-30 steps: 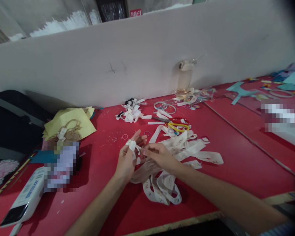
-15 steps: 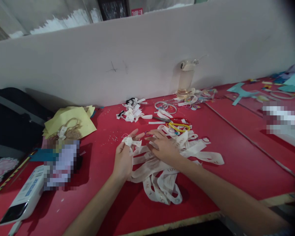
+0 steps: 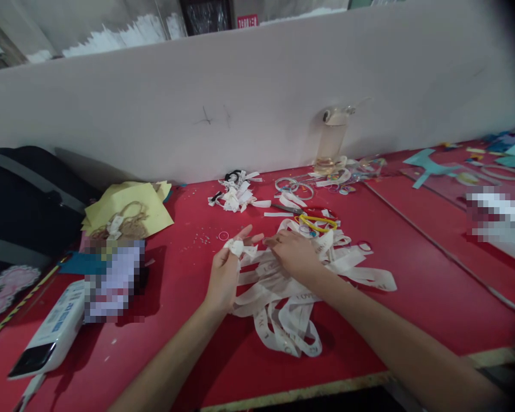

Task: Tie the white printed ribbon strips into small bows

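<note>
My left hand pinches a white ribbon bow between thumb and fingers, its other fingers stretched to the right. Just to the right is my right hand, its thumb and fingertips drawn together over the ribbon heap. What those fingertips hold, if anything, is too small to make out. A loose heap of white printed ribbon lies under and around both hands, with loops falling toward the table's front edge. Beyond the left hand is a small pink ring-shaped band on the red table.
Behind the hands lie a pile of white bows and scissors with a yellow loop. A bottle stands against the partition. Yellow sheets, a white device and a dark bag are at left.
My right hand's fingers, spread apart before, have come together at the tips. The left hand still holds the bow. The whole view has shifted slightly.
</note>
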`<act>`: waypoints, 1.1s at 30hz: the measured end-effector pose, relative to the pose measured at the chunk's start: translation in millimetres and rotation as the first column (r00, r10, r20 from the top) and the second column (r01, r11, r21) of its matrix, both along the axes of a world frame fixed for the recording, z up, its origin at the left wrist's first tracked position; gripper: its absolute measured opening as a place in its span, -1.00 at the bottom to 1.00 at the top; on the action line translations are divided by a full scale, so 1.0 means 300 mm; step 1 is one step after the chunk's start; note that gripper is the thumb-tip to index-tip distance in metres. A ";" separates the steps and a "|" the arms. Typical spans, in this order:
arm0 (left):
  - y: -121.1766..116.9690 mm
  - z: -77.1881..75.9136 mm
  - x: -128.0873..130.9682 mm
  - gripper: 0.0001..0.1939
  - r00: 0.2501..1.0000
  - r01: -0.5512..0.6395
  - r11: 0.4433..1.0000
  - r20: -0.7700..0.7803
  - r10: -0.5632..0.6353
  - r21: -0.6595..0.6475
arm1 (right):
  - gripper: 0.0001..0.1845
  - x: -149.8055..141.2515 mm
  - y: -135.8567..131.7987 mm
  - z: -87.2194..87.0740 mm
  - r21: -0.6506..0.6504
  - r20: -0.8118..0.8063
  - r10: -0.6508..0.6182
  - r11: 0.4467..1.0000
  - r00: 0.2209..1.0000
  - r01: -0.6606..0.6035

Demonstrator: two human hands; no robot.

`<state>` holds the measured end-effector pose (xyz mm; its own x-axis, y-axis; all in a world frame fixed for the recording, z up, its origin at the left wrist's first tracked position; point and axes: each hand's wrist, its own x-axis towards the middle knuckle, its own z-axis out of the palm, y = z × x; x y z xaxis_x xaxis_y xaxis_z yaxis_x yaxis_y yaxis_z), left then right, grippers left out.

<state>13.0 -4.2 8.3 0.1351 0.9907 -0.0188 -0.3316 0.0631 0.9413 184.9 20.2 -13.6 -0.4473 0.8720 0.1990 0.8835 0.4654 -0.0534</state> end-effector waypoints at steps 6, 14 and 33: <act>-0.009 -0.003 0.002 -0.56 0.997 0.016 1.000 -0.078 -0.016 0.000 | -0.78 0.005 0.013 -0.038 0.020 -0.384 0.043 0.999 0.922 -0.039; -0.002 0.002 0.001 -0.58 0.994 -0.011 0.998 -0.108 0.018 0.063 | -0.86 0.005 0.024 -0.057 -0.350 -0.914 -0.278 0.908 0.297 -0.229; 0.010 -0.022 0.001 -0.63 0.993 0.044 0.998 -0.111 -0.039 0.043 | -0.81 -0.024 -0.016 -0.029 -0.432 -0.874 -0.485 0.753 0.026 -0.496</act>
<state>13.2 -1.2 1.7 0.1756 0.9844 0.0087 -0.2237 0.0313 0.9742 177.7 15.4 -22.4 -0.2712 0.9621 -0.0299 -0.2542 -0.1015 -0.9618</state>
